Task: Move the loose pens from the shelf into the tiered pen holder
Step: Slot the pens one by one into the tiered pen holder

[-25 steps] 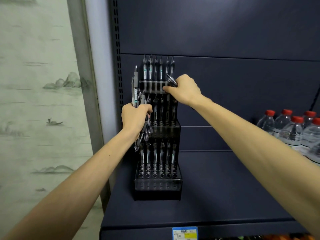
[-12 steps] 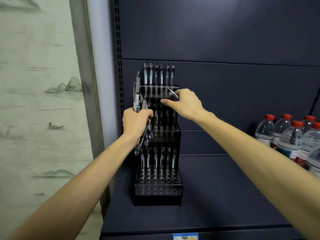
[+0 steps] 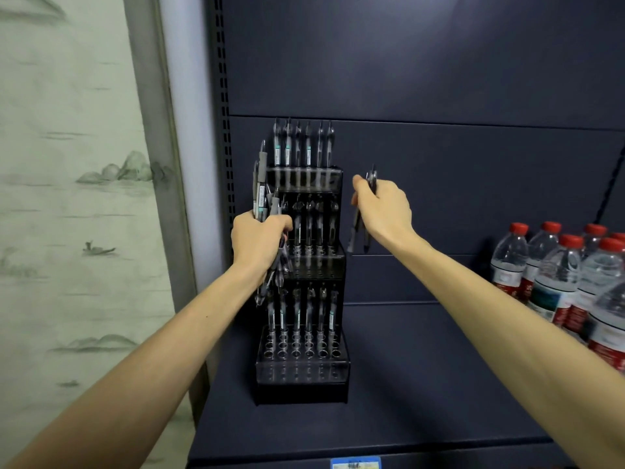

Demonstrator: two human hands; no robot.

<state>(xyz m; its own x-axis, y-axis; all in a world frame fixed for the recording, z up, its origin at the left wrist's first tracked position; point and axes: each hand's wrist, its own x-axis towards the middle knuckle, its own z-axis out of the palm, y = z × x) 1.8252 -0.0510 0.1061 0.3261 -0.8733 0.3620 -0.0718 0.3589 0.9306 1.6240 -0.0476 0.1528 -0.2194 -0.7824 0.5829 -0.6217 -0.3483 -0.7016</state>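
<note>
A black tiered pen holder [image 3: 302,377] stands at the left end of the dark shelf [image 3: 422,384]. Pens stand in rows on its top, middle and lower tiers, and the front holes are bare. My left hand [image 3: 258,240] is closed around a bundle of pens [image 3: 261,192] just left of the holder's middle tier; their ends stick out above and below my fist. My right hand [image 3: 384,208] hangs in the air to the right of the holder, closed on a couple of dark pens [image 3: 359,228] that point downward.
Several water bottles with red caps [image 3: 554,282] stand at the right end of the shelf. A slotted upright [image 3: 221,96] and a painted wall panel [image 3: 67,198] lie to the left. A price tag [image 3: 355,463] sits on the shelf's front edge.
My right hand has moved away from the holder's upper tiers to the right, carrying pens. My left hand has stayed beside the holder with its bundle.
</note>
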